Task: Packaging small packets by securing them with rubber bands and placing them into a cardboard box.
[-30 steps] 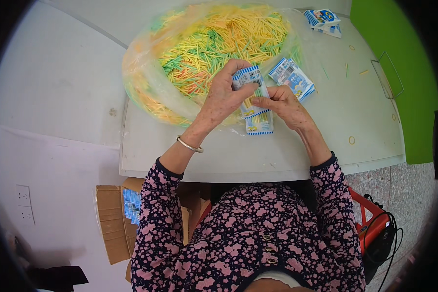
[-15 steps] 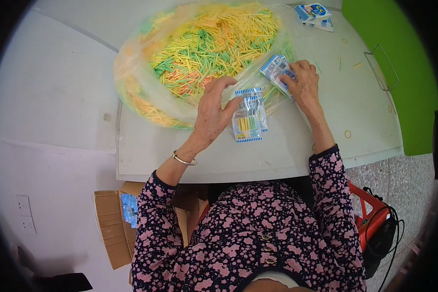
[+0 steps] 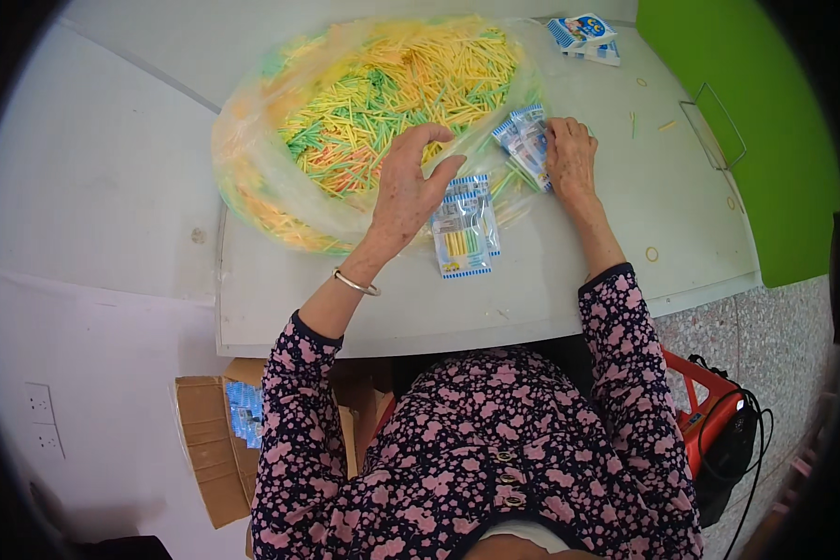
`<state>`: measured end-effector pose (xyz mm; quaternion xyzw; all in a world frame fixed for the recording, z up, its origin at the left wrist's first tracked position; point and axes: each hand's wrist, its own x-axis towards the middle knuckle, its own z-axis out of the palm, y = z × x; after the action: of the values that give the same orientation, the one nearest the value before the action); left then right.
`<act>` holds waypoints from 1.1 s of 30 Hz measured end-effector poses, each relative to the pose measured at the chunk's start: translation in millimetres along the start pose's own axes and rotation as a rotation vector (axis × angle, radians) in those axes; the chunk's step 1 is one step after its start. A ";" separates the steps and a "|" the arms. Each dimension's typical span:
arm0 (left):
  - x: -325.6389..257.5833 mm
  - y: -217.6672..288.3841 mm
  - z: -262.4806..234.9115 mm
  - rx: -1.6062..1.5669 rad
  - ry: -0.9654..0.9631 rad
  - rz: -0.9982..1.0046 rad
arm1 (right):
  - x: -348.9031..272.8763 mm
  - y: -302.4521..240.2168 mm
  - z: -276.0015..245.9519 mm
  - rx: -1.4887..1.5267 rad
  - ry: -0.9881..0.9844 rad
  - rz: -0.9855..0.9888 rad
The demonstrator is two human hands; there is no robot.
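My left hand (image 3: 407,187) hovers near the front rim of a clear plastic bag (image 3: 252,187), thumb and forefinger apart with nothing between them. The bag is full of thin yellow, green and orange candy sticks (image 3: 420,79). Just below that hand's fingertips, small blue-and-white packets (image 3: 462,233) lie overlapping on the table; yellow and green sticks show through a clear window. My right hand (image 3: 572,161) rests at the right edge of another overlapping pair of packets (image 3: 525,145), beside the bag. Its thumb lies along their edge, not over them, and its fingers are stretched out.
More packets (image 3: 583,35) lie at the far right of the table (image 3: 364,303). Loose sticks (image 3: 666,125) and rubber bands (image 3: 651,253) are scattered near a green panel (image 3: 765,140) with a wire handle. Below left stands a cardboard box (image 3: 210,439) holding blue packets.
My right thumb has come off the top of the packets to their right edge. My left hand keeps its curved pose near the bag. The whole view has shifted slightly.
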<state>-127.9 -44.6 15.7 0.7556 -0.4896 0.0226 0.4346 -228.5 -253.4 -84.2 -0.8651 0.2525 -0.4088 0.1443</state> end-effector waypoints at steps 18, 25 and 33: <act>15.7 7.1 -7.5 -0.241 -0.148 -0.118 | 3.5 -85.8 -52.3 0.813 -0.203 -0.027; -3.9 8.8 -0.4 -0.213 0.022 -0.069 | 1.1 -88.1 -62.4 1.000 -0.484 0.145; -10.6 -3.7 -13.9 -0.023 -0.080 -0.046 | -2.4 -90.4 -61.3 0.883 -0.584 0.007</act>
<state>-125.1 -27.0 17.1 0.7619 -0.4892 -0.0232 0.4238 -248.8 -179.6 -6.2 -0.7987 0.0086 -0.2178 0.5608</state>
